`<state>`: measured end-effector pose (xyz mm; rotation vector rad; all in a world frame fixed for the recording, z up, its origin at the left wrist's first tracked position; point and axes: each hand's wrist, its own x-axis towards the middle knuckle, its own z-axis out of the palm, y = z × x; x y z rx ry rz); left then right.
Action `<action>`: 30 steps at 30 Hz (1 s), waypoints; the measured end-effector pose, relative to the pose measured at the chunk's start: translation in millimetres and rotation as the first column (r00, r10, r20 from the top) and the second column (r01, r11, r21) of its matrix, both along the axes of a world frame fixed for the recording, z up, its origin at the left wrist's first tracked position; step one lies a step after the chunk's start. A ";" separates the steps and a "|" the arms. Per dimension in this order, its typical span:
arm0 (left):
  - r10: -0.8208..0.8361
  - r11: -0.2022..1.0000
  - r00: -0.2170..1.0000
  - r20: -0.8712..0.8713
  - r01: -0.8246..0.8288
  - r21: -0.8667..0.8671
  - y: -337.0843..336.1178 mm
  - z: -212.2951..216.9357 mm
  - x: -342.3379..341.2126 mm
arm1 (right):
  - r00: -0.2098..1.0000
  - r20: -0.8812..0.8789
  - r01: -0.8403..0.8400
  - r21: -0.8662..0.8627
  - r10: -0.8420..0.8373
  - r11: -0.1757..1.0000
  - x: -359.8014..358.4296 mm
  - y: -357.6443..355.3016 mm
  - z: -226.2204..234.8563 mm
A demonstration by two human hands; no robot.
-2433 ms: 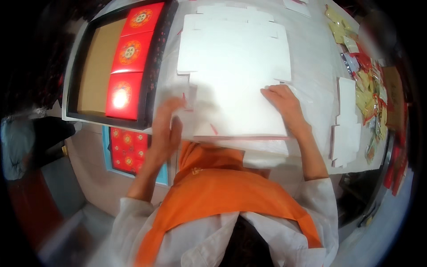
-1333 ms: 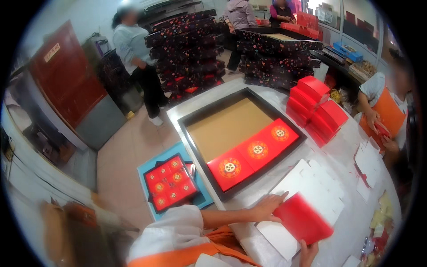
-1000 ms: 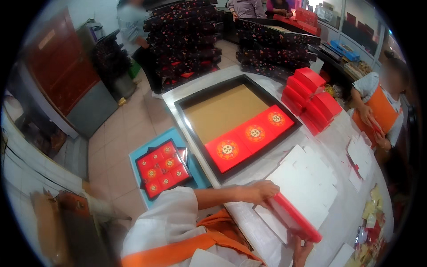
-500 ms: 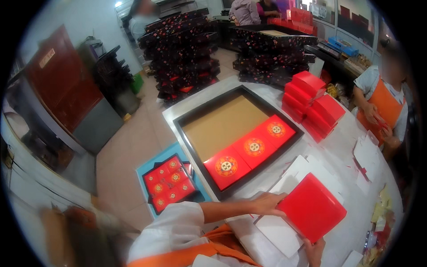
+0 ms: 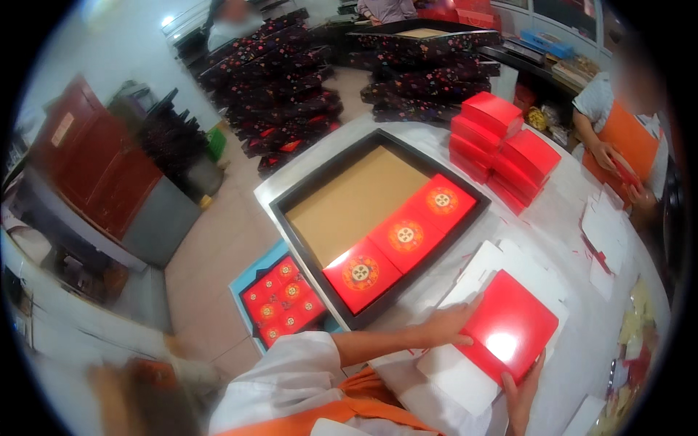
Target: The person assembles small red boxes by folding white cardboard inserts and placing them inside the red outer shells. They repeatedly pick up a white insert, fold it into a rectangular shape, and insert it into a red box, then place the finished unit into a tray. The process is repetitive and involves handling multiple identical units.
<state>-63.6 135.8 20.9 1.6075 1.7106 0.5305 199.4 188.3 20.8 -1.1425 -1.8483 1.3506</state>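
A plain red square box (image 5: pixel 502 312) is held above white flat cardboard pieces (image 5: pixel 462 381) at the front of the table. My left hand (image 5: pixel 447 325) grips its left edge, with the thumb on the near corner. At the lower right side, my right hand (image 5: pixel 525 392) holds the box with fingers along its edge. Just beyond, a black-rimmed tray (image 5: pixel 297 243) has a tan bottom. Three red boxes (image 5: pixel 405 235) with round gold medallions lie in a row along its near right side.
Stacked red boxes (image 5: pixel 502 145) stand at the table's far right. A co-worker in an orange apron (image 5: pixel 631 138) holds a red piece there. Tall piles of black flowered trays (image 5: pixel 276 94) rise behind. A blue container (image 5: pixel 240 280) with a filled tray sits lower left. Scraps (image 5: pixel 640 320) litter the right edge.
The red box has turned and tilted slightly, so its top now catches a bright glare. My right hand has moved up along its edge. The whole view has shifted a little.
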 end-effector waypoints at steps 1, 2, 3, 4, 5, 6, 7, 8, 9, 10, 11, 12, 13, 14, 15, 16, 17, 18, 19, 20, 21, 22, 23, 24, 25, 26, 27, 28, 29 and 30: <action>-0.006 1.000 1.000 -0.002 0.006 0.023 0.0 -1.8 -0.3 | 0.989 0.120 0.076 0.105 -0.088 0.992 5.0 -2.1 0.2; -0.014 1.000 1.000 0.000 0.014 0.002 0.2 7.1 -0.5 | 0.958 0.218 0.136 0.220 -0.185 0.966 3.0 -1.9 4.3; -0.006 0.999 1.000 -0.009 0.006 0.047 0.5 5.0 -1.2 | 0.908 0.302 0.182 0.335 -0.289 0.924 0.0 -2.4 9.3; 0.003 0.996 1.000 -0.017 -0.001 0.091 1.0 0.7 -3.0 | 0.806 0.396 0.191 0.530 -0.441 0.826 -1.8 -1.2 17.9; 0.010 0.992 1.000 -0.015 -0.008 0.122 -1.7 -1.9 0.5 | 0.829 0.301 0.149 0.693 -0.471 0.705 -13.3 -1.2 30.4; -0.002 0.996 1.000 -0.001 0.002 0.093 -3.4 -0.7 0.8 | 0.854 0.199 0.119 0.825 -0.480 0.552 -28.6 -0.4 39.7; -0.003 0.998 1.000 0.007 0.003 0.064 -4.6 3.3 -2.3 | 0.883 0.093 0.097 0.923 -0.460 0.373 -40.0 -1.6 42.9; -0.011 0.999 1.000 0.014 0.010 0.044 -3.3 7.1 -3.6 | 0.869 0.298 -0.085 0.876 -0.394 0.475 -51.1 -3.2 33.3; -0.026 0.999 1.000 -0.006 0.026 0.024 -0.7 11.0 -2.0 | 0.816 0.485 -0.253 0.789 -0.314 0.560 -67.2 -2.2 15.8; -0.035 0.999 0.999 -0.024 0.035 -0.001 -0.4 14.2 -0.1 | 0.730 0.651 -0.409 0.660 -0.208 0.630 -81.0 -3.1 3.1; -0.036 0.999 0.999 -0.040 0.035 -0.021 -0.7 15.6 1.0 | 0.754 0.618 -0.385 0.690 -0.222 0.613 -87.9 -8.3 -4.0; -0.029 0.996 0.996 -0.083 0.037 0.087 -5.3 3.9 0.7 | 0.773 0.589 -0.372 0.721 -0.234 0.585 -87.6 -14.5 -9.6; -0.007 0.992 0.997 -0.071 0.016 0.126 -1.7 -5.1 -1.8 | 0.792 0.559 -0.357 0.750 -0.245 0.556 -86.8 -17.4 -9.7; 0.004 0.988 0.999 -0.054 0.004 0.151 -2.9 -3.6 -3.0 | 0.786 0.574 -0.364 0.730 -0.229 0.579 -90.0 -15.9 -2.1; 0.014 0.984 0.999 -0.038 -0.007 0.176 -4.6 -2.1 -3.0 | 0.809 0.529 -0.314 0.758 -0.257 0.572 -83.5 -17.6 -5.7; 0.012 0.994 1.000 -0.021 -0.010 0.109 -7.5 0.3 0.1 | 0.829 0.481 -0.262 0.785 -0.285 0.562 -73.8 -17.4 -13.1; 0.028 0.983 0.999 -0.021 -0.023 0.185 -10.8 -0.5 2.8 | 0.849 0.426 -0.206 0.813 -0.314 0.545 -65.7 -14.9 -17.5; 0.048 0.967 0.999 -0.024 -0.041 0.253 -16.7 -2.6 4.0 | 0.803 0.428 -0.175 0.834 -0.415 0.523 -55.9 -15.7 -9.2; 0.068 0.945 0.997 -0.025 -0.057 0.321 -21.2 -2.9 3.4 | 0.815 0.295 -0.005 0.864 -0.499 0.504 -47.2 -12.1 -2.9; 0.095 0.966 0.995 0.039 -0.101 0.240 -26.6 4.3 4.6 | 0.794 0.165 0.167 0.866 -0.585 0.471 -36.3 -9.0 3.1; 0.128 0.978 0.986 0.102 -0.143 0.151 -33.5 14.8 7.6 | 0.747 0.041 0.329 0.844 -0.663 0.423 -27.1 -7.7 6.8; 0.168 0.982 0.973 0.161 -0.179 0.058 -36.8 20.2 10.4 | 0.792 -0.033 0.504 0.598 -0.610 0.622 -19.2 -8.9 9.1; 0.163 0.973 0.962 0.219 -0.193 0.127 -38.7 13.3 12.3 | 0.812 -0.129 0.580 0.281 -0.569 0.764 -12.0 -10.4 12.3; 0.155 0.958 0.949 0.274 -0.212 0.193 -41.3 0.4 13.5 | 0.801 -0.237 0.551 -0.070 -0.550 0.831 -7.0 -12.1 13.1; 0.144 0.937 0.934 0.327 -0.234 0.257 -43.7 -10.5 15.3 | 0.846 -0.223 0.486 -0.045 -0.484 0.873 -5.2 -16.0 11.2; 0.168 0.938 0.925 0.341 -0.256 0.232 -45.6 -15.0 16.8 | 0.885 -0.206 0.422 -0.028 -0.418 0.906 -4.6 -23.3 6.5; 0.194 0.938 0.915 0.354 -0.279 0.206 -48.1 -18.8 17.4 | 0.918 -0.187 0.353 -0.011 -0.349 0.935 -3.9 -31.6 3.1; 0.221 0.936 0.904 0.367 -0.302 0.181 -51.5 -21.6 18.4 | 0.912 -0.191 0.364 -0.032 -0.364 0.931 -3.8 -42.1 1.3; 0.196 0.928 0.924 0.327 -0.283 0.243 -57.1 -22.6 19.1 | 0.904 -0.196 0.377 -0.053 -0.380 0.925 -4.2 -53.7 0.3; 0.173 0.915 0.943 0.285 -0.261 0.307 -63.5 -22.6 18.2 | 0.896 -0.202 0.389 -0.072 -0.396 0.918 -2.5 -61.0 -2.1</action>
